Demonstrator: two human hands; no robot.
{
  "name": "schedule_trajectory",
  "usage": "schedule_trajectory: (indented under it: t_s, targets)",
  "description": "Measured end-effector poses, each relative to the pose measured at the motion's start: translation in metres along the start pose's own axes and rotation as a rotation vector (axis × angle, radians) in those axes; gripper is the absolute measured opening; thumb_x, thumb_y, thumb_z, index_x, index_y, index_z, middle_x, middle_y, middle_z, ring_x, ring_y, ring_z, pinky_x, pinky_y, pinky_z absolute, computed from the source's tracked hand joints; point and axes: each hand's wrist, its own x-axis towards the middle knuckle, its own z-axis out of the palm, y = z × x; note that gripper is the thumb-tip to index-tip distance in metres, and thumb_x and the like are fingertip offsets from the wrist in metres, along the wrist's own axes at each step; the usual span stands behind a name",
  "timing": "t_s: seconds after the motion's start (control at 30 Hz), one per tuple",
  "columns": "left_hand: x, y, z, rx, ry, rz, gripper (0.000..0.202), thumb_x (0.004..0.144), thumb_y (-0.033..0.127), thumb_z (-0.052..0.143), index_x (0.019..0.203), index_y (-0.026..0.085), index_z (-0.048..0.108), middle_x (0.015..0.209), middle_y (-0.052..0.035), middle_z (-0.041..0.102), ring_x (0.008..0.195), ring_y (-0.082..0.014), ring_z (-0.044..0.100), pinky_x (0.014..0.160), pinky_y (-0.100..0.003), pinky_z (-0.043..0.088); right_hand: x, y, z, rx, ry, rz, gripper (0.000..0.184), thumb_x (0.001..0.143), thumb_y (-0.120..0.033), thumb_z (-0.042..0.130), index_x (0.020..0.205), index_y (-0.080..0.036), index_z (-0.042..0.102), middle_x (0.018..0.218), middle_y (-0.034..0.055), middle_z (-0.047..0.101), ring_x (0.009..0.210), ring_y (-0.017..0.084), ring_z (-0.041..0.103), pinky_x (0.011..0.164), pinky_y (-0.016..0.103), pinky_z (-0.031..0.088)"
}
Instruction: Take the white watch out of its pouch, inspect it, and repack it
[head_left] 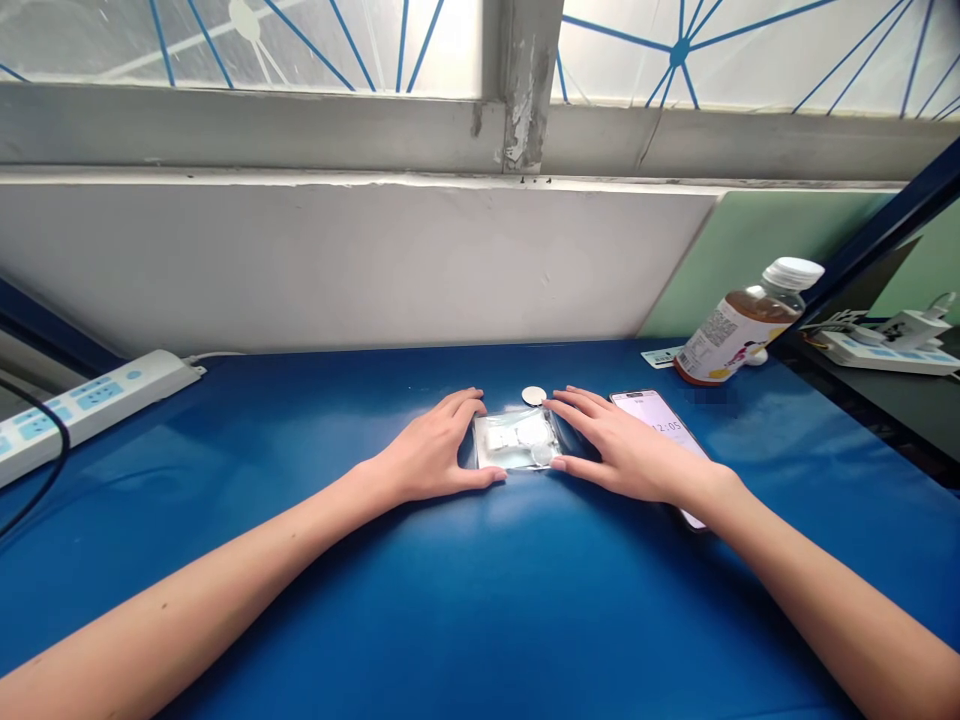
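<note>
A small clear plastic bag [516, 440] with white parts inside lies flat on the blue table [480, 600]. My left hand [435, 450] rests flat at the bag's left edge, fingers stretched out, thumb touching its near corner. My right hand [622, 450] lies flat at the bag's right edge, fingers extended and touching it. A small white round disc [533, 395] sits just beyond the bag, between my fingertips.
A phone [660, 420] with a lit screen lies partly under my right wrist. A capped bottle of brown drink [739, 325] stands at the back right. A white power strip [90, 400] lies at the left edge. A wall and window run behind.
</note>
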Motion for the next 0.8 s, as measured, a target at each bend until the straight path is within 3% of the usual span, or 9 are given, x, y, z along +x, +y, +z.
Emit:
schedule_trajectory:
  t_s: [0.3, 0.8]
  targets:
    - [-0.001, -0.002, -0.001, -0.035, 0.013, 0.079, 0.071, 0.073, 0.054, 0.072, 0.127, 0.015, 0.048, 0.150, -0.0218, 0.037, 0.142, -0.0357, 0.032, 0.112, -0.048, 0.037, -0.001, -0.001, -0.003, 0.044, -0.012, 0.016, 0.076, 0.088, -0.067, 0.047, 0.148, -0.020, 0.037, 0.153, 0.0160, 0.040, 0.141, 0.034, 0.035, 0.110, 0.052, 0.038]
    - [-0.001, -0.004, 0.001, -0.033, 0.007, 0.085, 0.074, 0.075, 0.059, 0.070, 0.130, 0.014, 0.049, 0.149, -0.0209, 0.040, 0.143, -0.0357, 0.030, 0.114, -0.049, 0.034, -0.002, 0.010, -0.005, 0.059, -0.093, 0.033, 0.085, 0.085, -0.070, 0.049, 0.152, -0.021, 0.032, 0.155, 0.0168, 0.037, 0.139, 0.035, 0.038, 0.109, 0.052, 0.038]
